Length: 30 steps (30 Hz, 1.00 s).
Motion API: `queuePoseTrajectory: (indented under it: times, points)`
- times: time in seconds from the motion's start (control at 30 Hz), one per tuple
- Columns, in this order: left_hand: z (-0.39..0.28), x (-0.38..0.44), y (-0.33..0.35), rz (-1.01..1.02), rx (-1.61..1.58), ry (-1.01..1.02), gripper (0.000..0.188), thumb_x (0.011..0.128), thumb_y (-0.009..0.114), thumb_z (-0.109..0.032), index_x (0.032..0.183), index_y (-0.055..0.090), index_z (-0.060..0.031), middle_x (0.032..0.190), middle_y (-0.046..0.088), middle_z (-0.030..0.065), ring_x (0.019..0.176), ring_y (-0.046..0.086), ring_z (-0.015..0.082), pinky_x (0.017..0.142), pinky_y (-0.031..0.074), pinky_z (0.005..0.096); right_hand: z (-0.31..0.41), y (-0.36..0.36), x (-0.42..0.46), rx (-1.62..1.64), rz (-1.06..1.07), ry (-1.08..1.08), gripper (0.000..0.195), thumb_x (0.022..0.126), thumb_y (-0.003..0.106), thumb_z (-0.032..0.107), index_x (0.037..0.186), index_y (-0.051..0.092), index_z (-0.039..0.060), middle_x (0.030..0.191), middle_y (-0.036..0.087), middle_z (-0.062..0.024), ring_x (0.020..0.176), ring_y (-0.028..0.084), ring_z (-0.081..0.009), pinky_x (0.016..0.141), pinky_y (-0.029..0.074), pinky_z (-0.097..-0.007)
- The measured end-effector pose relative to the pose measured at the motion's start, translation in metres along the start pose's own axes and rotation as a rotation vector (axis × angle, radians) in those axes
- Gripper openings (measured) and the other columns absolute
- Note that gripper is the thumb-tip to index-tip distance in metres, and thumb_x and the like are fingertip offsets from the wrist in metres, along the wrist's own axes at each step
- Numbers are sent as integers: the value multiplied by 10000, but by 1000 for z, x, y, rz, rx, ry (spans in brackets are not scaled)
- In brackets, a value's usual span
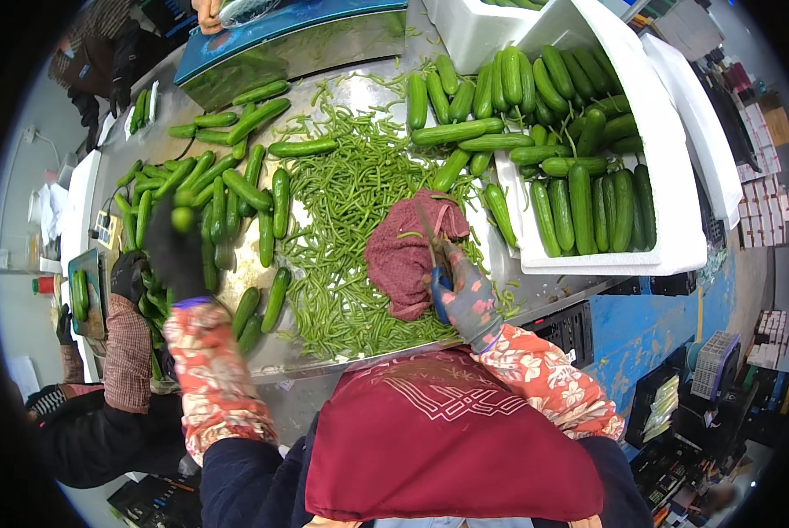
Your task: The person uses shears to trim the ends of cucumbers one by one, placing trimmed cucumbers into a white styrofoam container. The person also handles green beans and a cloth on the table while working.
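Note:
My left hand (180,251), in a dark glove and blurred, is over the cucumbers at the left, with a cucumber (183,219) at its fingers, seen end-on. Whether it grips that cucumber is not clear. My right hand (471,297), in a grey glove with pink patches, holds scissors (442,294) with blue handles. Their blades lie over a crumpled maroon cloth (394,254). Under and around the cloth spreads a layer of small green trimmings or thin pods (341,264). Whole cucumbers (280,202) lie loose to the left of this layer.
A white foam box (681,224) full of cucumbers stands at the right, with another foam box (463,39) behind it. A blue-topped glass-sided case (288,36) is at the back. Co-workers' gloved hands (129,276) and sleeves are close at the left. The metal table's front edge (368,360) runs before me.

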<state>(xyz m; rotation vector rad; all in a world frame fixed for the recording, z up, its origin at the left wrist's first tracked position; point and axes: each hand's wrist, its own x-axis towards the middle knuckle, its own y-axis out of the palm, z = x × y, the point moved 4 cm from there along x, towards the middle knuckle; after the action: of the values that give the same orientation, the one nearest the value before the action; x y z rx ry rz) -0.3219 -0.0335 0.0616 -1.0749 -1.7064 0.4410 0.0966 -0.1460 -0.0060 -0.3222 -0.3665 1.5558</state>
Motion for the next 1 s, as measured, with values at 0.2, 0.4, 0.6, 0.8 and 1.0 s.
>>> queuePoseTrajectory:
  times: [0.2, 0.4, 0.6, 0.8, 1.0]
  points:
    - [-27, 40, 26, -51, 323, 230, 528, 837, 675, -182, 1279, 470, 22, 1189, 562, 209, 1109, 529, 372, 959, 406, 425, -2, 21, 17, -656, 182, -79, 507, 770, 633, 170, 1232, 502, 7, 1029, 608, -176, 915, 603, -349, 792, 481, -439]
    - [-216, 32, 183, 322, -137, 465, 481, 728, 740, -243, 1155, 603, -68, 1147, 592, 162, 1150, 492, 367, 996, 372, 457, -33, 10, 12, -51, 40, -76, 505, 765, 615, 87, 1253, 500, 28, 1021, 607, -206, 924, 601, -367, 797, 488, -419]
    - [-286, 34, 275, 351, 35, 651, 557, 674, 722, -310, 1165, 581, -87, 1263, 532, 151, 1259, 408, 373, 1045, 313, 490, -71, -10, -28, 354, -48, 154, 547, 875, 570, 285, 1331, 429, 18, 1007, 580, -131, 836, 588, -176, 689, 484, -265]
    - [-289, 51, 277, 331, -253, 667, 499, 617, 763, -276, 1048, 622, -68, 1221, 555, 146, 1232, 431, 383, 1017, 349, 491, -93, -25, -48, 1171, -107, 521, 481, 967, 459, 305, 1371, 386, 55, 873, 591, -110, 652, 563, -148, 490, 464, -208]
    - [-342, 40, 293, 567, -290, 659, 724, 647, 732, -322, 1267, 467, -58, 1113, 562, 176, 1085, 525, 340, 929, 400, 460, -111, -9, -56, 654, -50, 614, 570, 839, 616, 184, 1330, 398, -5, 1007, 582, -101, 848, 587, -165, 696, 502, -281]
